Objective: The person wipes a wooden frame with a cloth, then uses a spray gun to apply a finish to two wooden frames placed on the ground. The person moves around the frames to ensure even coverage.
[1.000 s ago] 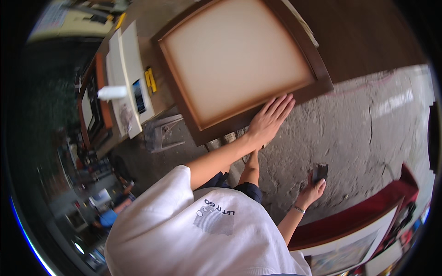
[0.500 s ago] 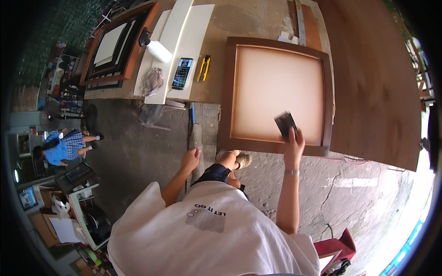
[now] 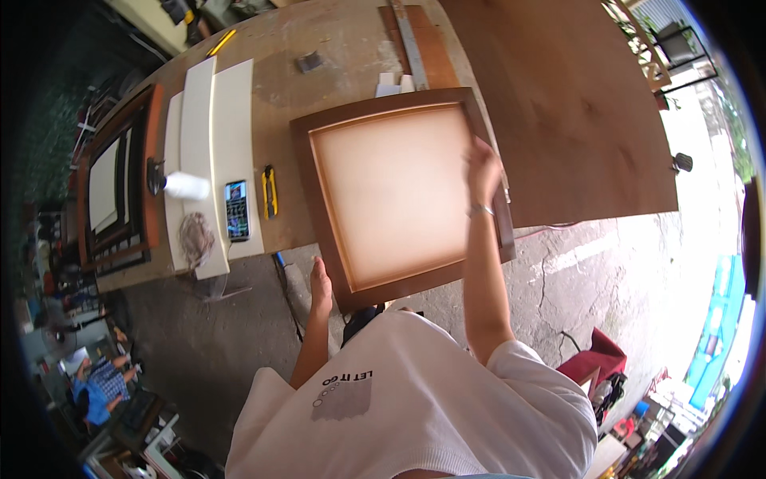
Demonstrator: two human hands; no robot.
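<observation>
A brown wooden picture frame [image 3: 405,100] around a pale panel [image 3: 391,191] with brown-shaded edges lies tilted at the table's near edge. My right hand [image 3: 483,172] is over the frame's right side, smeared by motion; whether anything is in it does not show. Beside the frame's lower left corner is my left hand [image 3: 321,289], its fingers stretched out and nothing in them. A small dark block [image 3: 309,61] rests on the table beyond the frame.
Left of the frame are a yellow-and-black cutter [image 3: 270,191], a phone [image 3: 237,209], a crumpled rag [image 3: 196,238], a white spray bottle [image 3: 187,186] and white boards [image 3: 234,120]. Dark frames [image 3: 120,176] are stacked farther left. A large brown board [image 3: 574,112] stretches to the right.
My right hand has moved from the panel's lower part up to the frame's right side; the dark block no longer shows in it. My left hand has come to the frame's corner. The frame has turned.
</observation>
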